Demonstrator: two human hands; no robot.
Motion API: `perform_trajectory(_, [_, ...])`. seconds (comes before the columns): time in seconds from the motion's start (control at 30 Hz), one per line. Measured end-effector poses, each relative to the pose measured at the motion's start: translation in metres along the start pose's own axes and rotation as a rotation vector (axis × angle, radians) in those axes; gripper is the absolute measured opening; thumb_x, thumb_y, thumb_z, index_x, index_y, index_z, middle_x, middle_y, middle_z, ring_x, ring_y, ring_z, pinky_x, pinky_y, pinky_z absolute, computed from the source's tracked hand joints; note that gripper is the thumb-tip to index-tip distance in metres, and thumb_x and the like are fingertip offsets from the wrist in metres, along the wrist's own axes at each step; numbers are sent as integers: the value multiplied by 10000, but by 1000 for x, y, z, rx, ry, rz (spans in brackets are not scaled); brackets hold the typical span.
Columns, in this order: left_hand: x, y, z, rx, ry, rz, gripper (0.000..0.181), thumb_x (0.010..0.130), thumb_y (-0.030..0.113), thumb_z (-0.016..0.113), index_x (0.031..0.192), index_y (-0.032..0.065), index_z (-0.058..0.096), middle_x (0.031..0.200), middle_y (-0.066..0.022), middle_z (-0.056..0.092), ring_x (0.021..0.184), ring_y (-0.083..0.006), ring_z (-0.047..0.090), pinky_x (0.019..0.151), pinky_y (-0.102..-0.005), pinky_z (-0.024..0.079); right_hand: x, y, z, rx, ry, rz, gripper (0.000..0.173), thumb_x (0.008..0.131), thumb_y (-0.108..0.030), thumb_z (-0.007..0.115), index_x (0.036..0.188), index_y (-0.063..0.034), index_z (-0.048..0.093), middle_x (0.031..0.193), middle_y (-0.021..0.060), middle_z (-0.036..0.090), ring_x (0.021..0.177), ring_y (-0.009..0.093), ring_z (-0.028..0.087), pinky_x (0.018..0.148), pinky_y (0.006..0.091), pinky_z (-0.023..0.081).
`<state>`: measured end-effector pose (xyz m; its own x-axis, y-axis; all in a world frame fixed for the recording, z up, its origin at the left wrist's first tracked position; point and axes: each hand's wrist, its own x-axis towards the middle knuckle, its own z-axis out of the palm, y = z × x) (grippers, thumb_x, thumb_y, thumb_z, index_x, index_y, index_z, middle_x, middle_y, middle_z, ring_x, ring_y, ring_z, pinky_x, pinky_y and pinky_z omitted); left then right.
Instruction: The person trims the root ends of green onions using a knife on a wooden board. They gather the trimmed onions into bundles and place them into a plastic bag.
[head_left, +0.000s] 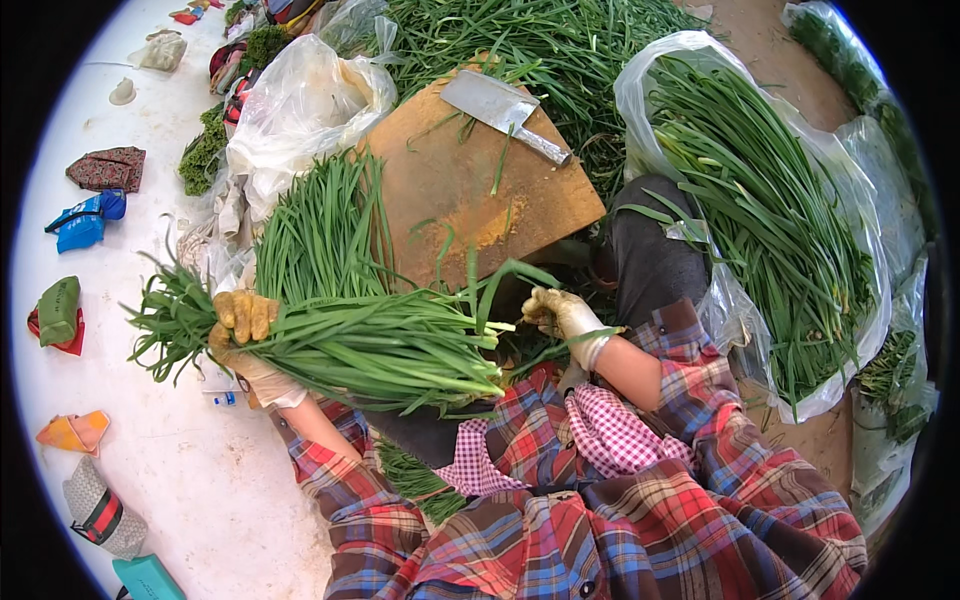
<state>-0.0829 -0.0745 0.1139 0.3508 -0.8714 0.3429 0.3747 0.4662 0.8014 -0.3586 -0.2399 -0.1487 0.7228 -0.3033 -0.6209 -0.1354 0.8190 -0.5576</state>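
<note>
My left hand (244, 322), in a stained glove, is closed around a large bunch of garlic chives (375, 349) near its leafy end. The bunch lies sideways across my lap, with the pale cut ends towards the right. My right hand (559, 311), also gloved, is just beyond those ends with its fingers curled. Loose green leaves hang by its fingers and wrist; whether it pinches one is unclear. Ahead is a wooden board (465, 202) with a cleaver (491, 101) lying flat on it. More chives (322, 225) are stacked along the board's left side.
A clear plastic bag (874, 247) full of chives (757, 202) stands at my right. Behind the board is a large heap of chives (525, 37). A crumpled plastic bag (307, 105) sits at the upper left. Several folded cloth bags (79, 217) lie along the white surface (180, 465).
</note>
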Motion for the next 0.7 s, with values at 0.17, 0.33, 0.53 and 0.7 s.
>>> perform_trajectory(0.17, [26,-10,9,-44,-317,-16,26,845,86,560,857,64,566,786,-56,603,647,-167,602,688,-312,464,-20,-45,56,115,-254,255,716,827,-595,550,1297,-85,376,1234,148,501,1129,312,477,919,579,365])
perform_trajectory(0.33, [41,7,33,-74,-612,-60,43,847,90,565,874,57,571,807,-70,609,690,-185,615,706,-326,477,5,-9,77,160,-325,357,353,868,-344,607,1001,-17,603,919,145,633,738,268,616,677,432,519])
perform_trajectory(0.53, [62,16,42,-139,-916,-106,63,850,94,571,894,49,577,833,-86,616,743,-208,632,728,-342,493,6,22,44,168,30,247,230,895,-209,558,891,16,605,754,139,652,558,235,614,503,351,495])
perform_trajectory(0.7, [83,22,47,-192,-1121,-141,80,852,98,576,911,43,582,855,-100,622,787,-226,645,746,-356,506,26,45,13,244,97,220,232,903,-211,563,847,12,590,705,135,634,580,253,625,514,351,498])
